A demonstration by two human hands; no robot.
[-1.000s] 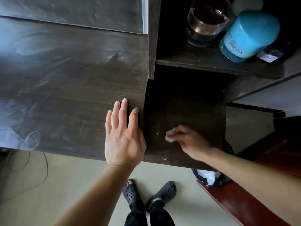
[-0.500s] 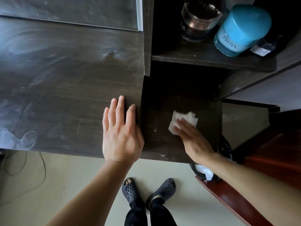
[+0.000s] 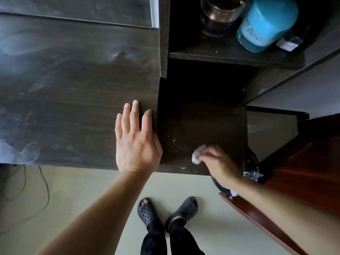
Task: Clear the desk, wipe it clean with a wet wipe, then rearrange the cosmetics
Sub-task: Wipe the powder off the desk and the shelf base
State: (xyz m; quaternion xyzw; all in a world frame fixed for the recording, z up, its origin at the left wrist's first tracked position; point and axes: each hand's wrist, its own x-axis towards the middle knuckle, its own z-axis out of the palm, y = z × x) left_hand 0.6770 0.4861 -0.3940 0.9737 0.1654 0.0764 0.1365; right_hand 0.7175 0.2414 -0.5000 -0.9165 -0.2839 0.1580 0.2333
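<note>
Now the wipe (image 3: 197, 155) sits bunched and pinched in your right hand (image 3: 219, 163), fingers curled round it. Half a second ago it lay spread under straighter fingers, farther in on the lower shelf (image 3: 200, 116). You've drawn it back toward the near edge, so that stroke looks finished. Pale specks (image 3: 173, 142) lie just left of that hand, so I'd judge this shelf needs another pass. Your left hand (image 3: 136, 142) has stayed flat on the desk (image 3: 73, 80), fingers straight, bracing you. Smears (image 3: 22, 150) well to its left suggest the desk is already wiped. Beyond your right hand, on the upper shelf (image 3: 220, 54), the blue jar (image 3: 265, 24), glass (image 3: 219, 15) and small bottle (image 3: 288, 41) await rearranging.
</note>
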